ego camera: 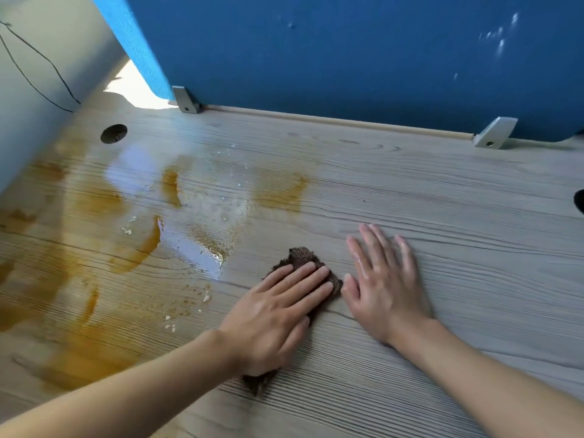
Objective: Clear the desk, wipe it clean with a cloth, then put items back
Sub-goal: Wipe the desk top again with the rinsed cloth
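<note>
My left hand (278, 308) lies flat on top of a dark brown cloth (303, 256), fingers straight and close together, pointing toward 2 o'clock and pressing the cloth down onto the bench (442, 216). The cloth shows past my fingertips and again under the heel of my palm at 6 o'clock. My forearm comes in from 8 o'clock, low over the wood.

My right hand (385, 286) is just beside it at 3 o'clock, palm down on bare wood, fingers spread and straight, pointing to 12 o'clock and holding nothing. Its thumb reaches the edge of the cloth. The skin on the fingers looks wet and shiny.

From 9 to 11 o'clock of the cloth spreads a spill (142, 248), orange-brown streaks with a clear, shiny puddle in the middle, its near edge close to the cloth. Pale crumbs (205, 297) are scattered through it, some just left of my left hand.

Further out at 10 o'clock there is a round cable hole (113, 133) in the bench. At 12 o'clock a blue divider (347, 52) stands along the back edge, held by two grey brackets (186, 101). At far 10 o'clock a black cable (38, 67) hangs down a grey wall (19, 128). Something dark sits at the frame's edge at 3 o'clock; I cannot tell what.
</note>
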{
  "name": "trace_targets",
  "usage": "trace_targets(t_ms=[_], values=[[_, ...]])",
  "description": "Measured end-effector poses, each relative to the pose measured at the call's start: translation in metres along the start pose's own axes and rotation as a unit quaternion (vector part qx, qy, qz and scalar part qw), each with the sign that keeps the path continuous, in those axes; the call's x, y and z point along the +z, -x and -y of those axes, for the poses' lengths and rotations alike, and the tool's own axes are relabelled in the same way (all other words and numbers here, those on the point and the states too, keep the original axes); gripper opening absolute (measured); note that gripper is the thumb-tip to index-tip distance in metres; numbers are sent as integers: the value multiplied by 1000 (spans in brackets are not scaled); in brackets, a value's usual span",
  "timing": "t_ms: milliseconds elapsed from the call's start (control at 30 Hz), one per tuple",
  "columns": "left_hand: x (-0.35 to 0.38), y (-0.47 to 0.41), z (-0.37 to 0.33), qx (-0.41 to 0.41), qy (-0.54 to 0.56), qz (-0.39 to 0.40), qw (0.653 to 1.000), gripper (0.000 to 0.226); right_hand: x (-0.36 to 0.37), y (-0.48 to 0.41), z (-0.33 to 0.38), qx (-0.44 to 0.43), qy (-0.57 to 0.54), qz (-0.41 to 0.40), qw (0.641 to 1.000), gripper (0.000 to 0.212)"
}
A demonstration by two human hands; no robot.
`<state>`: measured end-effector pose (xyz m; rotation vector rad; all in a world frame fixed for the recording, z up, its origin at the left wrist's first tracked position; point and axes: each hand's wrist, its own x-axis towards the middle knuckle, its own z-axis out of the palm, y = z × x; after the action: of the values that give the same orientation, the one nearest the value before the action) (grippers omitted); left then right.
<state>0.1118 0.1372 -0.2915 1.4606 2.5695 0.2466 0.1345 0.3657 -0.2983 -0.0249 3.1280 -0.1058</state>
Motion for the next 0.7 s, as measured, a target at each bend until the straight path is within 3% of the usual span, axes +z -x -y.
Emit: trace_targets(t_ms=[67,167,233,300,400,500,567,667,700], values=[[-3,-20,26,-24,-2,-13,1000,60,1,0,-1,-2,-2,-5,1000,66],[-10,-61,59,-224,-9,-82,971,62,1,1,-1,-5,-3,-7,1000,66],[-7,-72,59,-288,-14,-98,953,64,1,0,-1,-3,-4,-9,1000,65],[-4,-60,39,-237,-21,-91,967,63,1,0,-1,-3,-5,-10,1000,66],[2,-24,5,-79,-8,-51,996,61,1,0,-1,-3,-4,-8,1000,67],[-2,-29,29,-5,-6,-23,1000,61,1,0,-1,-3,-6,-8,1000,67],[-5,-54,51,-68,-14,-47,996,60,2,-1,-1,-4,-8,-11,1000,66],[-9,-82,65,-233,-15,-88,968,62,3,0,-2,-3,-4,-8,1000,66],[-6,-83,61,-246,-19,-95,964,62,3,0,-2,-2,-3,-10,1000,66]])
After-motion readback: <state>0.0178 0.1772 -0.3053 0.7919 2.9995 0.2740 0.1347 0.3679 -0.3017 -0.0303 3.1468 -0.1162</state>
